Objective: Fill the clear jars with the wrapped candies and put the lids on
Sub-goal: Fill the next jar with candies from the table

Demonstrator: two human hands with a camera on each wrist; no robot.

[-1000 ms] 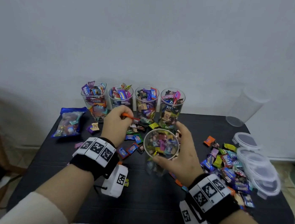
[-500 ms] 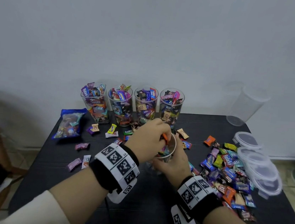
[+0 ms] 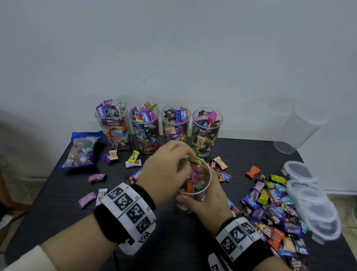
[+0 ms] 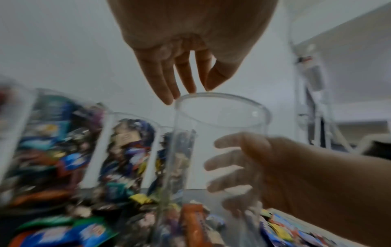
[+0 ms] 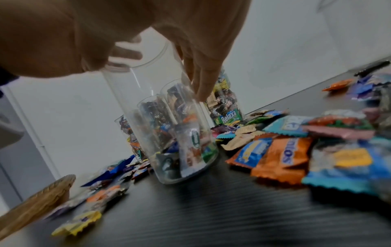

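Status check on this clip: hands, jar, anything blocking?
Right hand grips jar. Left hand open over rim, fingers straight. Jar only bottom-filled. Nothing blocking.

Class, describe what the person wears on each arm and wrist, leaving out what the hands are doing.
Both hands, left hand and right hand, are bare. Each wrist carries a black wristband wrapped by a white strap printed with square black-and-white code markers; the right wristband matches. A small white tagged block hangs under each. Cream sleeves cover the forearms further up.
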